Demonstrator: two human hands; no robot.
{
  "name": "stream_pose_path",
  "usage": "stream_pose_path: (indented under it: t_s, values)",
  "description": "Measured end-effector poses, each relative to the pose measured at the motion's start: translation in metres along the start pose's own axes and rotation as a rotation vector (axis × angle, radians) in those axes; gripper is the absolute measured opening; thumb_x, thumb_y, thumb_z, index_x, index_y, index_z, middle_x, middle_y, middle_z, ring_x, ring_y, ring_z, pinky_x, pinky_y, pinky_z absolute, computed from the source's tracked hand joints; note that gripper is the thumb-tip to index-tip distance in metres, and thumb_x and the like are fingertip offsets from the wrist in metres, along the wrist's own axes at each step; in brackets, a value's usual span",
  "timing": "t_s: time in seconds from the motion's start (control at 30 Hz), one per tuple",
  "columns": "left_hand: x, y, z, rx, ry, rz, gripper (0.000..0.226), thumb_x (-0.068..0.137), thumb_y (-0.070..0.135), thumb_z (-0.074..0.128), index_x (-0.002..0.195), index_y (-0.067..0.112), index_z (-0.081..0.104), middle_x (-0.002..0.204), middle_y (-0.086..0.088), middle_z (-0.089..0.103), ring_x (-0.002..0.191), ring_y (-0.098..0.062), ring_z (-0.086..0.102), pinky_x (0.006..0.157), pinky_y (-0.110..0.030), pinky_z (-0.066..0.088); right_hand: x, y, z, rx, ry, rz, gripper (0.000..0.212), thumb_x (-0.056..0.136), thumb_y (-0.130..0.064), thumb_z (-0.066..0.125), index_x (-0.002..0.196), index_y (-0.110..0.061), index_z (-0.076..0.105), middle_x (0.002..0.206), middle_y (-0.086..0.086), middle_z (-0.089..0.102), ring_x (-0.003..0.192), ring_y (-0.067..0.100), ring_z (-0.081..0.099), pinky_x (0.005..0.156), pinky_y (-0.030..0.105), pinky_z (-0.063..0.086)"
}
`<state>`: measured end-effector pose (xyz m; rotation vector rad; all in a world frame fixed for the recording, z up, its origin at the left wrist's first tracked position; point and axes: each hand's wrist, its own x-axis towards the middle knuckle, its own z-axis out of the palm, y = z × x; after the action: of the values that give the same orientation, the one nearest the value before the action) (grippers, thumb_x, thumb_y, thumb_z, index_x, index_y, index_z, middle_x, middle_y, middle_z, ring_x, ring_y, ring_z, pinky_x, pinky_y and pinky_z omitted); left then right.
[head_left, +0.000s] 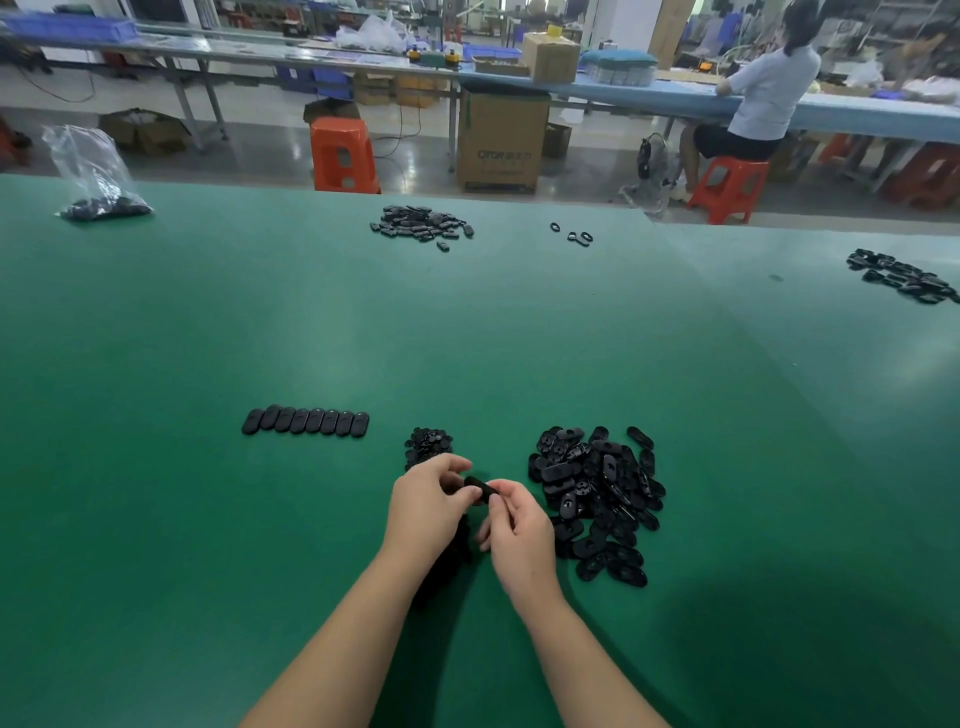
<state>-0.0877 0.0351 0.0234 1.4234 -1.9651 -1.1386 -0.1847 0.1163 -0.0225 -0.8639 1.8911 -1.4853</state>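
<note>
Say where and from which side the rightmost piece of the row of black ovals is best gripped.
Pinch the rightmost piece of the row from above, across its near and far rounded ends: both stand free, while its left edge lies against the neighbour. Its right edge faces bare table, so a finger could likely slip in there.

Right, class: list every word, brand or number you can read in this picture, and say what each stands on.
"OTOR" (roughly): on the front of the big cardboard box on the floor beyond the green table.
Characters right after it and the small line beneath: too blurred to read.
Nothing else is legible.
</note>
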Motion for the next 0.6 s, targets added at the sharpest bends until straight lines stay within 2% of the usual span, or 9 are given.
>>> stream_pose_path:
  t_s: [0.07,0.13,0.23,0.33,0.5,0.6]
  values:
    - [0.0013,-0.0011,-0.0003,-0.061,-0.035,-0.04,0.012,0.079,0.021,0.08,0.083,0.028,0.072,0.074,0.008,0.072,0.072,-0.012,0.068,0.067,-0.024,0.052,0.0,0.0001,0.0003,0.008,-0.002,-0.002,0.02,0.104,-0.01,0.05,0.098,-0.025,0.062,0.06,-0.002,0.063,0.053,0.007,0.056,0.057,0.026,0.05]
    - [0.0007,-0.0019,0.0004,-0.107,-0.047,-0.053,0.011,0.077,0.021,0.082,0.078,0.026,0.073,0.07,0.006,0.072,0.069,-0.013,0.068,0.066,-0.027,0.054,0.0002,-0.0004,0.0007,0.023,0.001,-0.014,0.018,0.103,-0.01,0.051,0.096,-0.023,0.061,0.064,-0.003,0.064,0.054,0.008,0.056,0.058,0.033,0.051]
    - [-0.002,-0.0028,0.0022,-0.168,-0.05,-0.07,0.011,0.074,0.022,0.084,0.074,0.025,0.073,0.067,0.008,0.072,0.056,-0.004,0.06,0.058,-0.024,0.049,0.0001,-0.0001,0.001,0.027,0.003,-0.027,0.017,0.102,-0.011,0.052,0.094,-0.023,0.059,0.066,-0.008,0.064,0.054,0.005,0.054,0.054,0.027,0.049]
    - [-0.0034,-0.0037,0.003,-0.199,-0.05,-0.074,0.011,0.074,0.022,0.084,0.073,0.025,0.074,0.067,0.007,0.072,0.055,-0.003,0.058,0.057,-0.022,0.046,-0.0005,0.0003,0.0006,0.018,0.0,-0.027,0.017,0.102,-0.012,0.053,0.095,-0.025,0.06,0.069,-0.009,0.066,0.054,0.004,0.054,0.054,0.024,0.048]
    - [-0.0047,-0.0029,0.0009,-0.174,-0.056,-0.07,0.008,0.08,0.021,0.078,0.075,0.025,0.074,0.067,0.009,0.072,0.053,-0.002,0.057,0.058,-0.024,0.047,-0.0005,0.001,0.0013,0.009,0.002,-0.043,0.015,0.102,-0.014,0.055,0.096,-0.026,0.063,0.079,-0.005,0.069,0.066,0.01,0.058,0.067,0.04,0.053]
    - [-0.005,-0.0023,0.0003,-0.12,-0.055,-0.064,0.009,0.082,0.02,0.074,0.075,0.026,0.073,0.066,0.011,0.071,0.052,-0.001,0.056,0.056,-0.021,0.045,-0.0004,0.0012,0.0013,-0.003,0.002,-0.04,0.018,0.102,-0.015,0.055,0.095,-0.029,0.063,0.079,-0.006,0.069,0.067,0.01,0.058,0.069,0.041,0.053]
